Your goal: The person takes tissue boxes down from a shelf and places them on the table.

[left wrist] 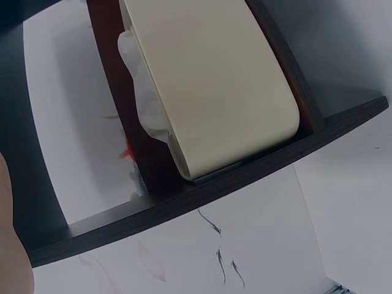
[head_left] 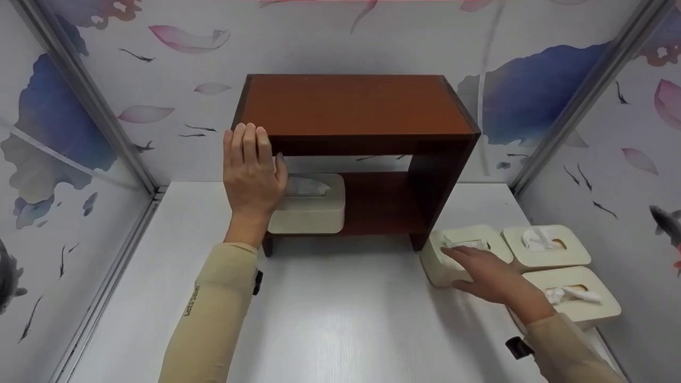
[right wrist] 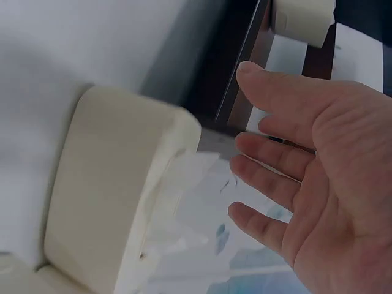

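Note:
A reddish-brown wooden shelf (head_left: 351, 103) with a dark frame stands at the back of the white table. On its lower board, at the left end, sits a cream tissue box (head_left: 314, 221) with a tissue in its top slot; its plain side (left wrist: 214, 79) fills much of the left wrist view. My left hand (head_left: 250, 175) lies with straight fingers at the shelf's upper left corner. Over a second cream tissue box (head_left: 439, 266), right of the shelf, hovers my right hand (head_left: 489, 274). Its fingers (right wrist: 269, 184) are spread and relaxed, apart from that box in the right wrist view.
Two more cream tissue boxes, a rear one (head_left: 572, 258) and a front one (head_left: 606, 308), stand at the table's right side. White printed panels (head_left: 175, 133) with metal corner posts (head_left: 101, 106) enclose the table (head_left: 340, 319) at the back and sides.

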{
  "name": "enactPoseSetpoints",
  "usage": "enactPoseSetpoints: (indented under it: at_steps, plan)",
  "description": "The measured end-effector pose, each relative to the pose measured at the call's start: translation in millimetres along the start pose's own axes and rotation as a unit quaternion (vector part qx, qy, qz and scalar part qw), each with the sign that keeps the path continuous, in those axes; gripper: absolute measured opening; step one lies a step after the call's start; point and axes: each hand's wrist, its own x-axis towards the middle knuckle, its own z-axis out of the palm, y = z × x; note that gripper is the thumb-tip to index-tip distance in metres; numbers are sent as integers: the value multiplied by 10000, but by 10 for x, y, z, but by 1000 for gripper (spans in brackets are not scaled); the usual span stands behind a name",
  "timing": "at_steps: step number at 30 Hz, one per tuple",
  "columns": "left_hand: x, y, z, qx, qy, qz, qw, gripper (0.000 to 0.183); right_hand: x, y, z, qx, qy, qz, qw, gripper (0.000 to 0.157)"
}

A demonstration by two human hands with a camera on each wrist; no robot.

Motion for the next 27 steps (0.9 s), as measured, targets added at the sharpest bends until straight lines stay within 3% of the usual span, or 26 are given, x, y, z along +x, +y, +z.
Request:
enactPoseSetpoints:
  at_steps: [15,27]
  plan:
    - [-9,10,-4,49,22,-12,10000,44,658,-522,241,-77,45,-792,9968,70]
    - [-4,13,-12,41,-132,-40,9999,47,980,-760,94,-130,-89,-769,9969,77]
